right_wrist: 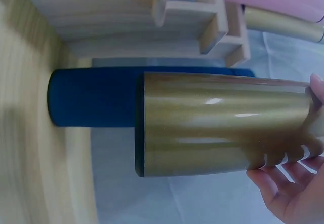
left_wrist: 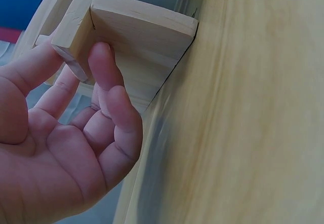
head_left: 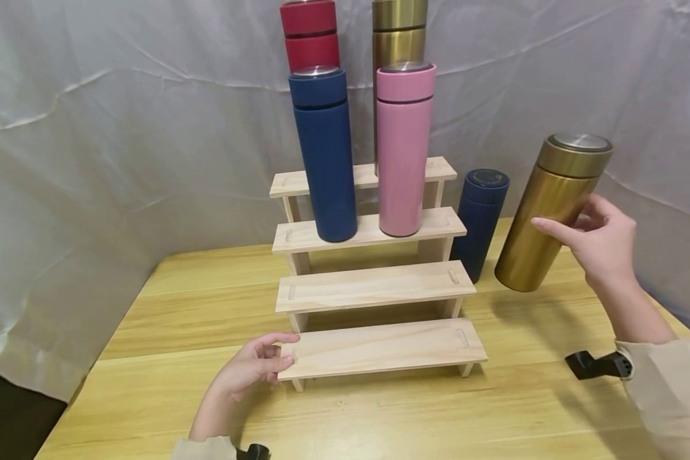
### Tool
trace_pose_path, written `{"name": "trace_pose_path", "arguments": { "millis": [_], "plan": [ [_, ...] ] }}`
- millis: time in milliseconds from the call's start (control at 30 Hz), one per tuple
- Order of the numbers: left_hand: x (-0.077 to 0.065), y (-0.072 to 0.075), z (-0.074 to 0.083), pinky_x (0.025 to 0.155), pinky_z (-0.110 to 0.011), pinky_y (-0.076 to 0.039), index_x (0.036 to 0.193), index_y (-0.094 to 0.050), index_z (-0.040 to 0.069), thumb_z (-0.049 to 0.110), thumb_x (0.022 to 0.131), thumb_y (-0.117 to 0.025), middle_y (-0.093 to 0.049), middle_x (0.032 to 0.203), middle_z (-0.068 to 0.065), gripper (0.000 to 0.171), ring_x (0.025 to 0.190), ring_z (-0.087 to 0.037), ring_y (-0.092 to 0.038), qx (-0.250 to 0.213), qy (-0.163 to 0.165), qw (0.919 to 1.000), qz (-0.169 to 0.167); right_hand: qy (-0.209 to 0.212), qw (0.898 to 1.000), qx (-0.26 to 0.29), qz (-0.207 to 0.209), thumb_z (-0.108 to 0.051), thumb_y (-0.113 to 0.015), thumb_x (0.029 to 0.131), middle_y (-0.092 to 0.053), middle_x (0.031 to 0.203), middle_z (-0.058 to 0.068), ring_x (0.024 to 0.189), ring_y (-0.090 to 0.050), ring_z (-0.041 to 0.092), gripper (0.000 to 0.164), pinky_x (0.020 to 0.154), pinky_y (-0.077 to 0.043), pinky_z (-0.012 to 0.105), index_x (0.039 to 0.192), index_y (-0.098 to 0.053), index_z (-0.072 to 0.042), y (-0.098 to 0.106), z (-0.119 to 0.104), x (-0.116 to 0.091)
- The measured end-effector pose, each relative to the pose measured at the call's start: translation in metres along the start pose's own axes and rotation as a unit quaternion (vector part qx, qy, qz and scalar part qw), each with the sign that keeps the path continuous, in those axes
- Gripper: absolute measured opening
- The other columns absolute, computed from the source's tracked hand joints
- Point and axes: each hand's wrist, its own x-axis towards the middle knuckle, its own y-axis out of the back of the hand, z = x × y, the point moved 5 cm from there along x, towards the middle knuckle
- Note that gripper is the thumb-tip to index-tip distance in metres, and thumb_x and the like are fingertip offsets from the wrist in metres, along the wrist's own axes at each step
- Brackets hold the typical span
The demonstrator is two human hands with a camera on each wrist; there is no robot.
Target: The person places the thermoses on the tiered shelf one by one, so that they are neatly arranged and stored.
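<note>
My right hand [head_left: 606, 239] grips a gold thermos flask [head_left: 543, 220], tilted and held off the table to the right of a stepped wooden display rack [head_left: 379, 348]. In the right wrist view the gold flask [right_wrist: 223, 125] lies across the picture, with fingers around its far end. My left hand [head_left: 253, 364] pinches the left end of the rack's lowest shelf, thumb on top. The left wrist view shows fingers of the left hand [left_wrist: 71, 148] curled about that shelf end [left_wrist: 142, 21]. Behind the gold flask, a dark blue flask [head_left: 482, 217] stands on the table beside the rack.
On the second shelf from the top stand a blue flask [head_left: 326, 160] and a pink flask [head_left: 404, 153]. A red flask [head_left: 310, 38] and another gold flask [head_left: 399, 45] rise behind them. The wooden table [head_left: 195, 300] meets a grey cloth backdrop [head_left: 149, 128].
</note>
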Motion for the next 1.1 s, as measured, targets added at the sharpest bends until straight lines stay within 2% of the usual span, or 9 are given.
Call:
{"name": "trace_pose_path", "arguments": {
  "millis": [100, 200, 333, 467, 700, 1100],
  "plan": [
    [0.0, 0.0, 0.0, 0.058, -0.023, -0.046, 0.124, -0.041, -0.009, 0.006, 0.084, -0.06, -0.047, 0.077, -0.002, 0.047, 0.054, -0.006, -0.043, 0.0, 0.001, 1.0, 0.001, 0.004, 1.0, 0.01, -0.006, -0.006, -0.078, 0.067, -0.059, 0.082, -0.015, 0.064, -0.056, -0.001, 0.037, 0.055, -0.042, 0.01, 0.098, -0.062, -0.017, 0.0, -0.007, -0.003],
    [0.0, 0.0, 0.0, 0.058, -0.023, -0.046, 0.124, -0.041, -0.009, 0.007, 0.084, -0.061, -0.047, 0.076, -0.003, 0.048, 0.053, -0.006, -0.043, 0.001, 0.004, 1.0, 0.002, 0.008, 0.999, 0.052, -0.014, -0.001, -0.077, 0.066, -0.061, 0.081, -0.013, 0.064, -0.057, 0.0, 0.037, 0.055, -0.043, 0.01, 0.097, -0.063, -0.014, -0.001, -0.014, -0.007],
    [0.0, 0.0, 0.0, 0.058, -0.023, -0.046, 0.124, -0.041, -0.009, 0.007, 0.084, -0.061, -0.047, 0.076, -0.002, 0.048, 0.053, -0.006, -0.042, 0.002, 0.006, 1.0, 0.003, 0.012, 0.991, 0.132, -0.022, 0.004, -0.077, 0.063, -0.063, 0.077, -0.008, 0.064, -0.059, 0.003, 0.036, 0.054, -0.044, 0.011, 0.094, -0.065, -0.01, -0.005, -0.023, -0.011],
    [0.0, 0.0, 0.0, 0.058, -0.024, -0.046, 0.124, -0.041, -0.009, 0.007, 0.084, -0.061, -0.046, 0.077, -0.003, 0.048, 0.053, -0.006, -0.042, 0.004, 0.005, 1.0, 0.004, 0.023, 0.983, 0.179, -0.026, 0.008, -0.077, 0.062, -0.064, 0.074, -0.005, 0.063, -0.06, 0.004, 0.035, 0.054, -0.045, 0.012, 0.091, -0.065, -0.006, -0.01, -0.03, -0.015],
    [0.0, 0.001, -0.001, 0.058, -0.024, -0.046, 0.123, -0.042, -0.009, 0.007, 0.083, -0.061, -0.046, 0.075, -0.002, 0.047, 0.053, -0.006, -0.042, 0.005, 0.001, 1.0, 0.005, 0.035, 0.983, 0.174, -0.038, 0.005, -0.077, 0.063, -0.064, 0.078, -0.004, 0.066, -0.06, 0.006, 0.039, 0.053, -0.044, 0.013, 0.097, -0.065, -0.008, -0.022, -0.043, -0.02],
    [0.001, 0.001, -0.001, 0.059, -0.024, -0.046, 0.123, -0.042, -0.009, 0.006, 0.082, -0.062, -0.042, 0.073, -0.001, 0.048, 0.052, -0.006, -0.042, 0.005, 0.004, 0.9999, 0.007, 0.049, 0.98, 0.18, -0.062, 0.003, -0.077, 0.064, -0.064, 0.078, -0.002, 0.073, -0.06, 0.009, 0.035, 0.058, -0.045, 0.015, 0.094, -0.065, -0.009, -0.049, -0.058, -0.031]
  ]
}}
